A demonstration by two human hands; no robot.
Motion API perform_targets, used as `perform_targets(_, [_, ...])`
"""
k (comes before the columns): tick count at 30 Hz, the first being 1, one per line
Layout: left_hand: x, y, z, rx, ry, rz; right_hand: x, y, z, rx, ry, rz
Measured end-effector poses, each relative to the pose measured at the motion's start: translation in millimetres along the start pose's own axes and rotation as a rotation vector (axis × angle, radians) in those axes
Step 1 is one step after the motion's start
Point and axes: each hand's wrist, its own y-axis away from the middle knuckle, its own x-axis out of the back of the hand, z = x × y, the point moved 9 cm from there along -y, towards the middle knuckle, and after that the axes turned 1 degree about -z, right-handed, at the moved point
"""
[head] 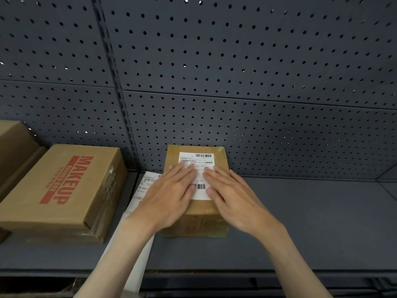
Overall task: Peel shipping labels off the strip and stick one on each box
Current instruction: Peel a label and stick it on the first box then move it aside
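Observation:
A small brown cardboard box [194, 220] stands on the dark shelf against the pegboard. A white shipping label [198, 161] with barcodes lies flat on its top. My left hand [169, 196] and my right hand [232, 194] both rest palm-down on the label, fingers spread and flat, holding nothing. The label strip [144, 190] lies on the shelf just left of the box, partly under my left forearm, and runs toward the front edge.
A larger brown box printed "MAKEUP" in red [64, 190] sits at the left, with another carton [15, 145] behind it. The grey pegboard wall [236, 82] backs the shelf [300, 222], whose front edge runs along the bottom.

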Motion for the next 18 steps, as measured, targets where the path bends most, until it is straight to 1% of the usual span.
perform_targets(2, [-8.5,5.8,5.8,-0.031,0.008,-0.035,-8.7,4.4,-7.8,0.041,-0.009,-0.033])
perform_targets(4, [-9.0,9.1,0.5,-0.017,-0.056,-0.014,-9.4,7.3,-6.0,0.033,0.018,-0.017])
perform_targets(7, [2.0,16.5,-16.6,0.063,-0.103,0.057,-3.7,12.8,0.5,-0.004,0.050,0.032])
perform_targets(11, [6.0,28.1,-34.5,0.153,-0.013,0.112,-0.7,19.2,6.1,-0.038,-0.036,0.109])
perform_targets(12, [6.1,31.4,-38.4,0.184,0.058,0.138,1.9,21.0,11.2,-0.061,-0.088,0.158])
perform_targets(13, [5.2,35.4,-44.1,0.224,0.180,0.175,5.3,23.8,18.4,-0.102,-0.170,0.224])
perform_targets(14, [3.6,40.2,-49.6,0.268,0.360,0.221,7.2,28.1,28.4,-0.168,-0.299,0.300])
perform_targets(16, [-6.0,51.0,-57.0,0.369,0.846,0.320,-0.3,41.2,50.1,-0.355,-0.687,0.435])
perform_targets(17, [-14.3,55.8,-57.5,0.421,1.070,0.363,-9.7,46.8,55.4,-0.437,-0.903,0.468])
perform_targets(18, [-22.9,60.0,-57.3,0.468,1.237,0.404,-21.7,49.8,57.1,-0.493,-1.089,0.479])
